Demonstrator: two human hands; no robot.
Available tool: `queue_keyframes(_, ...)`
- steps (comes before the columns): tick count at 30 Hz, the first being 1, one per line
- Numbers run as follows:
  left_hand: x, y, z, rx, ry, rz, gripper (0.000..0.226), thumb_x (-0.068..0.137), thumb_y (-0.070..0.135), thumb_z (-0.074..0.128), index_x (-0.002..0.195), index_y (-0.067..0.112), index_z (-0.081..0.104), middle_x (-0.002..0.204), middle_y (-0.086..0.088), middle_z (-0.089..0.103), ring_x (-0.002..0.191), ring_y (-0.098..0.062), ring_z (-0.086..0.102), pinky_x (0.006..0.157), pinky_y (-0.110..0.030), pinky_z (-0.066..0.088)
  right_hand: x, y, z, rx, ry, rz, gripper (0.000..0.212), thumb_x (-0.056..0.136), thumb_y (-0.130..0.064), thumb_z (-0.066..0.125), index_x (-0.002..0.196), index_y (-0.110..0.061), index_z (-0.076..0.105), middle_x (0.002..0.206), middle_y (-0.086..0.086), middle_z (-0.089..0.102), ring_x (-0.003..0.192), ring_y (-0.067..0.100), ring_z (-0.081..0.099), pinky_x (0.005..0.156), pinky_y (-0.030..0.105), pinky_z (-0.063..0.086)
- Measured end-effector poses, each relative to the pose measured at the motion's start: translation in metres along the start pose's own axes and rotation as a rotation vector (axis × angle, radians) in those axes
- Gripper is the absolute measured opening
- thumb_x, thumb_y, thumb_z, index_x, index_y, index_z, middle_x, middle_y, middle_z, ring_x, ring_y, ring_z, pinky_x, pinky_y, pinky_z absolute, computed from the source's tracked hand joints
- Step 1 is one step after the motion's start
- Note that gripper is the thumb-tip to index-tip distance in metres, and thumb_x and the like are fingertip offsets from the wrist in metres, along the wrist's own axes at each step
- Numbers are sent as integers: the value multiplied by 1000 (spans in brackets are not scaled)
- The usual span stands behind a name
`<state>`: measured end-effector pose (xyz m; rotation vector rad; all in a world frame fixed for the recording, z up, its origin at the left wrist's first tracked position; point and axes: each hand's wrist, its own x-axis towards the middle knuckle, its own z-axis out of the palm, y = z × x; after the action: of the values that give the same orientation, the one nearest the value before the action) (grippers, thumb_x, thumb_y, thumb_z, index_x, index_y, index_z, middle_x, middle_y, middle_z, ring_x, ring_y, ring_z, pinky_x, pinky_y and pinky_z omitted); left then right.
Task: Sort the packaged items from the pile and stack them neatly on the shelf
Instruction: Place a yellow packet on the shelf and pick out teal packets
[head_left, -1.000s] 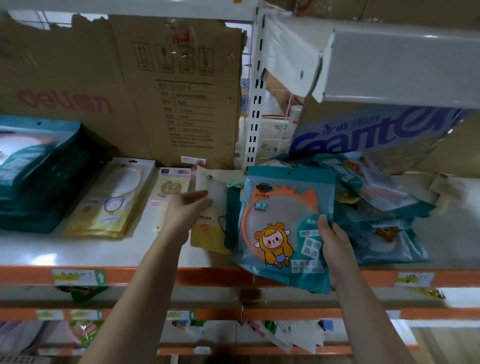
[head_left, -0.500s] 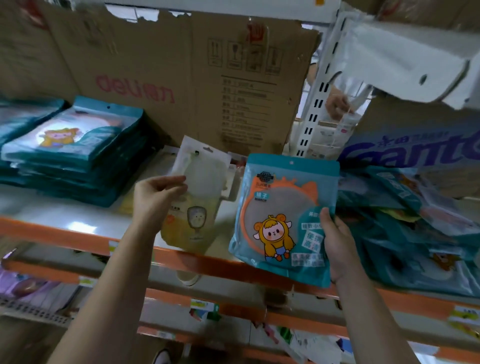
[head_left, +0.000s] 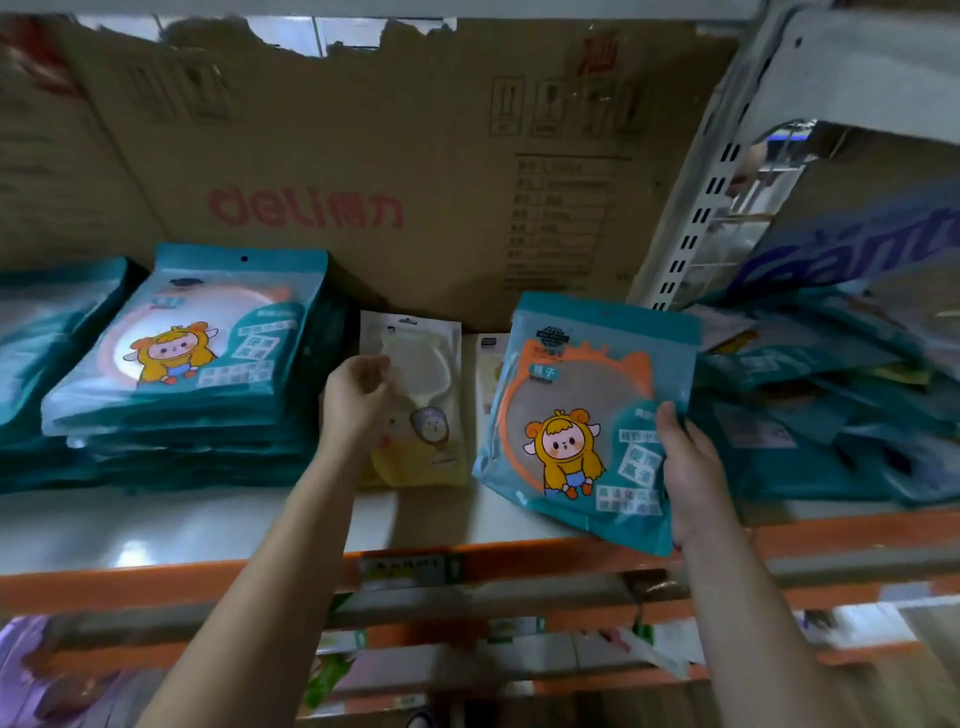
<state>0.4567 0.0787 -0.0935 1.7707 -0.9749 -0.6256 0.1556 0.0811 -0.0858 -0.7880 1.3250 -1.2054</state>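
Right hand (head_left: 688, 467) is gripping the teal mirror pouch (head_left: 587, 415) upright by its lower right corner, left hand (head_left: 356, 402) is pinching the yellow pouch (head_left: 431, 415) by its left edge over the shelf (head_left: 156, 530), matching teal stack (head_left: 192, 353) lying further left, nearer the left hand

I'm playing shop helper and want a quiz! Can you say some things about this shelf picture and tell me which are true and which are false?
1. The right hand holds a teal packet. True.
2. The left hand holds nothing. False: it holds a yellow packet.
3. A neat teal stack sits on the left of the shelf. True.
4. The box behind is blue. False: it is brown cardboard.
5. A messy pile lies on the right. True.
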Motion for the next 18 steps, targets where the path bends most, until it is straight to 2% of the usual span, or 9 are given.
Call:
queue_keyframes(2, 2, -5, 2, 57, -39, 32, 36, 90, 17, 65, 125, 15, 59, 109, -5, 62, 86, -25, 64, 46, -29, 50, -8, 6, 6, 6, 23, -1, 26, 98, -41, 50, 97, -20, 65, 78, -3, 74, 66, 15, 71, 65, 35, 53)
queue_keyframes(4, 7, -6, 5, 73, -79, 8, 39, 88, 9, 66, 125, 11, 55, 105, -3, 58, 88, -26, 62, 52, -27, 50, -15, 10, 9, 14, 34, 8, 26, 99, -40, 49, 95, -20, 65, 82, 0, 74, 68, 16, 71, 66, 35, 53)
queue_keyframes(6, 13, -6, 9, 88, -106, -9, 36, 91, 0, 60, 126, 4, 53, 92, 4, 52, 83, -20, 55, 49, -10, 41, -18, 11, 11, 6, 37, 15, 26, 99, -40, 50, 96, -19, 65, 86, 2, 73, 71, 18, 71, 67, 35, 54)
queue_keyframes(7, 16, -6, 10, 125, -110, 7, 35, 92, -1, 59, 127, 2, 53, 90, 8, 51, 86, -17, 51, 52, -8, 39, -20, 11, 11, -4, 38, 16, 26, 99, -40, 50, 97, -18, 65, 88, 3, 73, 72, 19, 71, 67, 35, 54)
queue_keyframes(9, 19, -7, 11, 191, -122, 38, 36, 93, -1, 57, 128, -1, 52, 103, -1, 57, 95, -18, 48, 61, -11, 34, -20, 11, 12, -25, 38, 16, 28, 98, -41, 50, 100, -18, 65, 89, 4, 73, 74, 20, 72, 67, 35, 55)
queue_keyframes(12, 19, -13, 12, 249, -128, 65, 39, 92, -1, 55, 130, -5, 48, 122, -19, 54, 109, -29, 52, 79, -22, 36, -18, 9, 11, -47, 30, 17, 30, 98, -43, 50, 102, -17, 64, 90, 5, 74, 75, 21, 72, 66, 36, 55)
queue_keyframes(16, 20, -13, 13, 230, -137, 53, 44, 95, 1, 55, 138, -3, 46, 134, -22, 52, 124, -35, 49, 90, -24, 37, -17, 6, 11, -51, -1, 27, 31, 97, -45, 50, 106, -18, 64, 87, 2, 75, 75, 21, 73, 63, 35, 54)
queue_keyframes(18, 21, -10, 15, 232, -143, 32, 45, 97, 2, 53, 141, -1, 44, 138, -21, 52, 128, -34, 47, 99, -31, 36, -15, 6, 8, -49, -12, 37, 30, 97, -44, 51, 106, -18, 64, 85, 1, 75, 74, 20, 73, 63, 35, 55)
